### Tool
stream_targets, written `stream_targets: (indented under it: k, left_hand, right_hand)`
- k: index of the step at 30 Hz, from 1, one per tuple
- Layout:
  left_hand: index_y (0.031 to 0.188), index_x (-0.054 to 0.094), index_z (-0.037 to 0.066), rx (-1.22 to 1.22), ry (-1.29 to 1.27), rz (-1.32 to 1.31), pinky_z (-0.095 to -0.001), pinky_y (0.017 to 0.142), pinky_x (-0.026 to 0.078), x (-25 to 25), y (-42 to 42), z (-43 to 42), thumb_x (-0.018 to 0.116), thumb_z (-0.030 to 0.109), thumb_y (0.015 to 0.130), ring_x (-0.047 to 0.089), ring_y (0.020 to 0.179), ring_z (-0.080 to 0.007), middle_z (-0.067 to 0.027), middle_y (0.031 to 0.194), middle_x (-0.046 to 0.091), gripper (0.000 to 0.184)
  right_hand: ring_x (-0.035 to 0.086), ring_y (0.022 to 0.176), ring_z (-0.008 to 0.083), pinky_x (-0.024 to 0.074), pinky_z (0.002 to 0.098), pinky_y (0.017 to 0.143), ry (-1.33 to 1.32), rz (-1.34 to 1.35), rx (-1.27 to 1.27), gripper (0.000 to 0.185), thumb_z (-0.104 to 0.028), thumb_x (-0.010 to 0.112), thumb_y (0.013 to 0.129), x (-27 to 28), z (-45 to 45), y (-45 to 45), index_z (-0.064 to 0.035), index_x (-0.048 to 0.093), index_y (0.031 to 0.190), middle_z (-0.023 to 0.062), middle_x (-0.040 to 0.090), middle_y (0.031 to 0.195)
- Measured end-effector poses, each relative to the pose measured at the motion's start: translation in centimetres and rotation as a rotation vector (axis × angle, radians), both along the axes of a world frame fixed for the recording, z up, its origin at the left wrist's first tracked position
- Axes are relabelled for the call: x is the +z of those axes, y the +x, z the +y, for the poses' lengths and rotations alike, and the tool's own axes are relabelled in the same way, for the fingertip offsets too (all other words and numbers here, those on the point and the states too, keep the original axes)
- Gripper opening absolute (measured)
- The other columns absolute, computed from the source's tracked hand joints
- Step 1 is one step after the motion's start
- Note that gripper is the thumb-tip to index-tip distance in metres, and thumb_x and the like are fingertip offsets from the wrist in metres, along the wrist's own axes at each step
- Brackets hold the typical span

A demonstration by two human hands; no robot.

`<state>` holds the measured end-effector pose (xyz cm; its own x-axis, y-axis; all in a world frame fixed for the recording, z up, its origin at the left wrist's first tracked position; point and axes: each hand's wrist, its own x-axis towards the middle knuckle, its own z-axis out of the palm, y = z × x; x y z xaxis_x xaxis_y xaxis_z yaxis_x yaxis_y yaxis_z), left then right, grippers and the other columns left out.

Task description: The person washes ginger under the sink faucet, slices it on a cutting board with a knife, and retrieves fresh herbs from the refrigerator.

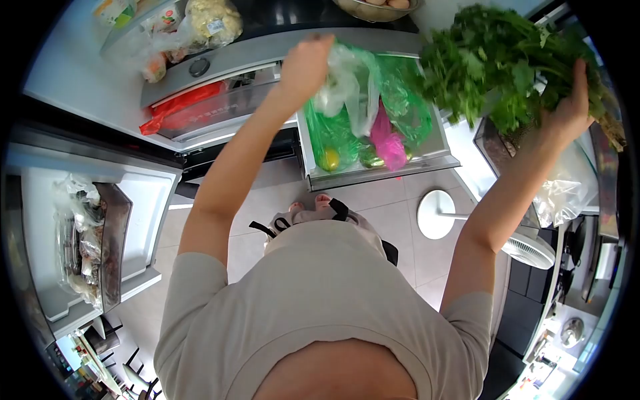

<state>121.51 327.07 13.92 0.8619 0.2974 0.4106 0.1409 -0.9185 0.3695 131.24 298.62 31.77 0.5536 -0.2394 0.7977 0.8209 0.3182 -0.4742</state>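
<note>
My right hand [570, 110] is wrapped round the stems of a big bunch of leafy greens [487, 63], perhaps coriander, held up at the right with the leaves pointing left. My left hand [308, 70] is closed on the upper edge of a green plastic bag [330, 133] in the pulled-out fridge drawer [440, 143]; its fingertips are partly hidden. A whitish clear bag [363, 87] lies beside that hand. Further right in the drawer is a pink bag [387, 140]. A yellow round item [329, 159] shows through the green plastic.
Left of the open drawer is another drawer [213, 110] with a red bag [180, 107]. A bagged cauliflower [213, 25] and a bowl of eggs [377, 9] sit above. Open fridge doors flank me, with packed door bins [113, 247]. A white fan [527, 250] stands at right.
</note>
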Motion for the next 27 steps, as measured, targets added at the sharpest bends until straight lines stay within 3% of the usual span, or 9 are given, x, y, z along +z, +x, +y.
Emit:
stream_targets:
  k: [5,6,12,16,19,20,21,23,27]
  left_hand:
    - [0.109,0.060,0.005,-0.022,0.155,-0.628,-0.0448,0.074,0.052,4.1,0.6,3.8,0.059,-0.002,0.067,0.062,0.087,-0.0375,-0.0202,0.094,0.064,0.043]
    - [0.085,0.066,0.005,-0.074,-0.039,-0.647,-0.0421,0.074,0.049,7.2,-0.5,2.4,0.060,0.005,0.072,0.061,0.087,-0.0373,-0.0221,0.087,0.063,0.014]
    - [0.089,0.067,0.004,-0.145,-0.256,-0.568,-0.0430,0.072,0.050,6.0,2.3,1.7,0.058,0.005,0.075,0.062,0.084,-0.0387,-0.0213,0.085,0.064,0.017]
    - [0.091,0.067,0.004,-0.177,-0.330,-0.610,-0.0425,0.074,0.050,6.8,3.0,-0.1,0.060,0.005,0.074,0.063,0.085,-0.0373,-0.0212,0.086,0.065,0.018]
    - [0.104,0.062,0.006,-0.089,0.112,-0.250,-0.0457,0.071,0.053,3.9,4.5,-0.4,0.059,0.001,0.067,0.063,0.089,-0.0358,-0.0182,0.094,0.064,0.037]
    - [0.097,0.062,0.008,-0.102,0.240,-0.064,-0.0462,0.067,0.053,3.9,3.3,-2.0,0.059,0.004,0.070,0.064,0.087,-0.0328,-0.0148,0.098,0.063,0.028]
    - [0.087,0.064,0.011,-0.160,0.485,-0.153,-0.0427,0.066,0.052,1.0,3.7,-2.4,0.059,0.010,0.070,0.062,0.083,-0.0272,-0.0093,0.098,0.060,0.018]
    - [0.071,0.068,0.013,-0.360,0.835,-0.183,-0.0375,0.086,0.039,-4.0,2.9,-2.3,0.059,0.021,0.068,0.049,0.098,-0.0234,-0.0058,0.096,0.058,0.012]
    - [0.081,0.070,0.009,-0.335,0.619,0.542,-0.0416,0.098,0.035,-4.8,0.9,-2.5,0.065,0.014,0.069,0.046,0.114,-0.0255,-0.0085,0.112,0.057,0.014]
  right_hand:
    - [0.061,0.088,0.0220,0.0486,0.0314,0.079,-0.248,0.183,0.077,0.033,-0.001,0.065,0.076,-2.0,-1.8,-0.1,0.0076,0.059,0.107,0.0143,0.063,0.101]
    - [0.061,0.090,0.0221,0.0478,0.0320,0.081,-0.337,0.180,0.152,0.032,-0.002,0.063,0.077,-2.5,-2.2,0.1,0.0073,0.059,0.107,0.0144,0.063,0.101]
    - [0.051,0.116,0.0298,0.0343,0.0376,0.101,-0.854,-0.009,0.420,0.020,-0.004,0.053,0.072,-3.2,0.0,-1.4,0.0024,0.057,0.091,0.0198,0.058,0.119]
    - [0.051,0.108,0.0189,0.0404,0.0300,0.087,-1.002,0.188,0.513,0.020,0.004,0.058,0.075,-6.0,1.3,-1.1,0.0030,0.059,0.095,0.0129,0.054,0.128]
    - [0.053,0.108,0.0184,0.0414,0.0292,0.088,-0.953,0.163,0.613,0.014,0.003,0.058,0.077,-7.5,2.3,-0.2,0.0026,0.059,0.090,0.0125,0.053,0.130]
    - [0.053,0.108,0.0190,0.0412,0.0296,0.089,-0.919,0.180,0.630,0.012,0.002,0.058,0.077,-7.2,2.4,-0.4,0.0024,0.059,0.090,0.0130,0.054,0.127]
    - [0.054,0.108,0.0197,0.0410,0.0301,0.090,-0.881,0.196,0.646,0.011,0.001,0.057,0.078,-6.8,2.5,-0.7,0.0022,0.058,0.089,0.0135,0.056,0.125]
    - [0.055,0.106,0.0205,0.0411,0.0307,0.091,-0.869,0.181,0.630,0.011,-0.001,0.056,0.079,-6.4,2.6,-0.8,0.0022,0.057,0.089,0.0142,0.059,0.121]
    - [0.056,0.099,0.0196,0.0425,0.0304,0.088,-0.951,0.118,0.519,0.013,-0.002,0.055,0.079,-6.0,1.8,-1.1,0.0034,0.057,0.091,0.0132,0.063,0.110]
